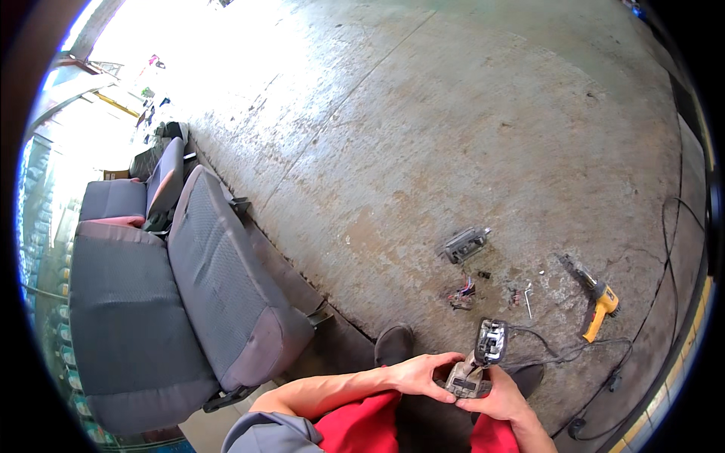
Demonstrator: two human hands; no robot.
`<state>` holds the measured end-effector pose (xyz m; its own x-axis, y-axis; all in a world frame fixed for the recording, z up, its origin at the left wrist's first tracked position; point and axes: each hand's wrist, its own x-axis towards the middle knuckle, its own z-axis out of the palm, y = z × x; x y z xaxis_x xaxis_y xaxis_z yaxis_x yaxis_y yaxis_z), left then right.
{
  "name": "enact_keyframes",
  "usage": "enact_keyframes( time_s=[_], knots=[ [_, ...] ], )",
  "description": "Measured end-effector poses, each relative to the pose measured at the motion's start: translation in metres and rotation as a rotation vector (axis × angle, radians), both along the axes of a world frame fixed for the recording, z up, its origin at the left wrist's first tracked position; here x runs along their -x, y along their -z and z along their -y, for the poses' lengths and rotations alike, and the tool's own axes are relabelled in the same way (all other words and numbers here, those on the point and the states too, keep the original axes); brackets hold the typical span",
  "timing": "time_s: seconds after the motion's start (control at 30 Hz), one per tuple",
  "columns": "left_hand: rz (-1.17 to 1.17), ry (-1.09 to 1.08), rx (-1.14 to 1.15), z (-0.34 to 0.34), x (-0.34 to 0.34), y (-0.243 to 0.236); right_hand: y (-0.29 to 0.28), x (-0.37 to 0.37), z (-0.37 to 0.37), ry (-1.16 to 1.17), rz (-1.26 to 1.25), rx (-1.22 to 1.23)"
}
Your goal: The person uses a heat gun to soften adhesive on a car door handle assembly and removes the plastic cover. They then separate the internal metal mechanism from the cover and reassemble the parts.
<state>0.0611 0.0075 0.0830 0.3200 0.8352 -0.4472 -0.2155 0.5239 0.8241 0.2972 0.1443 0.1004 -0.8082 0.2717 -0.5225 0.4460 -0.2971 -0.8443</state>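
Observation:
Low in the view, my left hand [424, 375] and my right hand [502, 399] close from both sides on a dirty grey device [463, 380] with a boxy base. At its top is a dark-rimmed frame [492, 341] with shiny metal inside; I cannot make out the device's exact kind. My thumbs meet near its lower edge. On the concrete beyond lie a grey ribbed metal part [466, 245], a small clump of coloured wires [462, 297] and an L-shaped hex key [528, 303]. Farther right lies a yellow heat gun [601, 308] with a metal nozzle.
Grey cloth vehicle seats [226, 279] stand on my left, with another seat [121, 200] behind. A dark cable [604, 341] winds over the concrete floor [453, 128] at the right. My shoe [394, 346] is beside the seat's base.

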Motion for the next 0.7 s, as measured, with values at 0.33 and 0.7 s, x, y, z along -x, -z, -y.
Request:
enact_keyframes(
  time_s=[0.33, 0.7],
  knots=[
    [0.061, -0.084, 0.081, -0.001, 0.002, 0.014, -0.009, 0.016, -0.009, 0.004, 0.07, -0.067],
    [0.321, -0.237, 0.242, -0.006, 0.004, 0.009, -0.002, 0.014, -0.007, 0.057, 0.081, -0.096]
  ],
)
